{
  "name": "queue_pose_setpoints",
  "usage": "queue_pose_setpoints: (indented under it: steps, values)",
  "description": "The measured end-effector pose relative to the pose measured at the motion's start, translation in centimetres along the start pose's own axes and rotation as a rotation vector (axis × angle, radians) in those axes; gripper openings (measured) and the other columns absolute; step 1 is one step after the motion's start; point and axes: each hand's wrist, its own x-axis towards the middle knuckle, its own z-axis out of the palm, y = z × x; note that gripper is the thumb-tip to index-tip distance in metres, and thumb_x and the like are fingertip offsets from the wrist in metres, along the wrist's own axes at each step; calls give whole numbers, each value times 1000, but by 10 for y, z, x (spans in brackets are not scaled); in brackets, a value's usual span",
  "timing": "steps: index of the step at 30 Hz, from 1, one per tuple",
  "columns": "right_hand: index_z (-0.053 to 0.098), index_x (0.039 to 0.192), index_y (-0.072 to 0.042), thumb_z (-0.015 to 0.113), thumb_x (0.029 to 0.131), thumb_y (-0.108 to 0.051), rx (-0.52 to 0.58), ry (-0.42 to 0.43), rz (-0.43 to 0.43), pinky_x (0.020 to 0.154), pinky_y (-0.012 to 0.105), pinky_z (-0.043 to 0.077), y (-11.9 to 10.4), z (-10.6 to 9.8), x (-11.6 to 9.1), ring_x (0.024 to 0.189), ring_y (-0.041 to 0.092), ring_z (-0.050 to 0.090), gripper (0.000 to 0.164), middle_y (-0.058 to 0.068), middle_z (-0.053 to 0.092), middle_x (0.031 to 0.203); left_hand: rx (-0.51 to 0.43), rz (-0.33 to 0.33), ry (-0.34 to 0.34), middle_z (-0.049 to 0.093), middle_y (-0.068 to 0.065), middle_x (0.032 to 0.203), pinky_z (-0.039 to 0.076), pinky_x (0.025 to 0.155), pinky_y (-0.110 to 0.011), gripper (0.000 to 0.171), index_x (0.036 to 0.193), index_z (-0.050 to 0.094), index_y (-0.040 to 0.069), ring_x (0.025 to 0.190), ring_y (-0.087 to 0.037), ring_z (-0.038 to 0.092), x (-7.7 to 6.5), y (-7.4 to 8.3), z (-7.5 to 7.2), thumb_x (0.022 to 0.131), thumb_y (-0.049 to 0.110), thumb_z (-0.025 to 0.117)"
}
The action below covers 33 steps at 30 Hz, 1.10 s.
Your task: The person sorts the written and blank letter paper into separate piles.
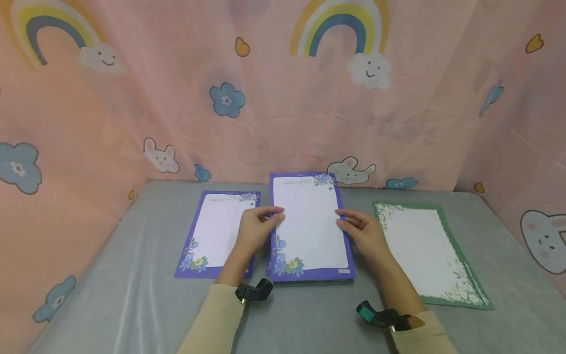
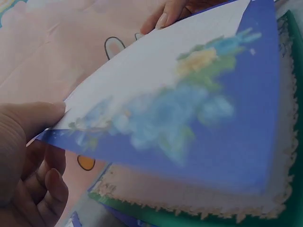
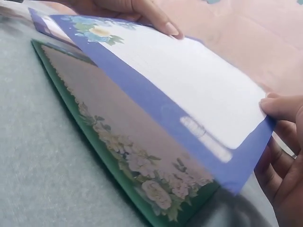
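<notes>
Both hands pinch the side edges of a purple-bordered sheet of paper (image 1: 311, 226) with blue flowers in two corners. My left hand (image 1: 256, 228) has its thumb on top of the left edge, fingers beneath. My right hand (image 1: 364, 236) grips the right edge the same way. Held above the stack, the sheet slants over a green-bordered sheet (image 3: 128, 142) with pale flowers, whose printed side faces up. In the head view only a thin dark strip of that stack shows below the held sheet.
To the left lies another purple-bordered sheet (image 1: 216, 236), partly behind the left forearm. On the right is a green-bordered sheet (image 1: 420, 250) with white flowers, partly covered by the right arm. A grey cloth (image 1: 146, 255) covers the table, and a pink patterned curtain (image 1: 283, 137) hangs behind.
</notes>
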Motion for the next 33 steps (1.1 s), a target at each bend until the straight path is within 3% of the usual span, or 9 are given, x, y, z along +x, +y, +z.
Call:
queue_pose_setpoints:
  steps: [10,15,18,23,29,33]
  values:
    - [63,134,-8,66,99,-32,54,-11,-86,83,16,56,-18,-3,0,93,2,68,42,-16,75,101,-12,33,-11,77,-11,102,40,56,-22,20,108,79,11,64,-11,51,0,22,-18,91,21,75]
    - [64,132,-7,68,98,-30,46,-5,-131,76,21,57,-30,-1,-4,83,4,68,41,-20,74,95,22,38,-19,75,-8,102,39,53,-22,20,110,79,14,65,-14,51,-1,34,-31,92,24,74]
    - [66,130,-7,68,98,-28,29,-6,-149,72,23,57,-38,2,-7,79,6,67,39,-21,74,93,45,55,-29,76,-7,111,44,59,-22,20,110,78,13,72,-15,56,-2,40,-40,93,22,74]
    - [68,128,-8,65,99,-30,1,12,-170,71,25,57,-51,6,-13,80,8,65,37,-14,76,98,74,65,-33,76,-8,112,46,63,-24,20,110,78,14,75,-17,57,-4,49,-52,93,21,73]
    - [69,126,-11,62,101,-33,-79,38,-181,72,24,57,-66,10,-26,83,11,64,34,6,77,107,125,49,-37,74,-4,113,46,61,-25,21,112,78,17,75,-17,55,-12,58,-62,94,25,72]
    - [70,125,-13,62,101,-32,-127,46,-235,73,27,58,-82,11,-34,83,13,63,32,11,76,107,112,72,-2,75,-3,109,43,56,-24,20,112,78,19,71,-19,55,-16,64,-69,95,27,71]
